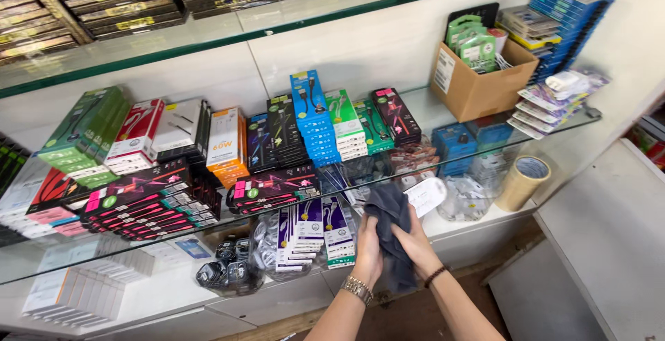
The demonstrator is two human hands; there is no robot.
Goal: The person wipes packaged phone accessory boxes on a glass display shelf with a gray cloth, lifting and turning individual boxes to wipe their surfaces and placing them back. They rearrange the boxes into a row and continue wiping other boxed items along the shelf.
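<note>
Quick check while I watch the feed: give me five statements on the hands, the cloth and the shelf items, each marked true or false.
1. Both hands grip the dark grey cloth. True.
2. The left hand wears a metal wristwatch. True.
3. The roll of tape sits inside the cardboard box. False: it stands on the lower shelf, right of the hands.
4. The right hand wears a dark bead bracelet. True.
5. The cardboard box is empty. False: green packages stand in it.

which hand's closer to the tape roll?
Right. The right hand grips the dark cloth, nearer the tape roll at its right; the left hand is beyond it.
</note>
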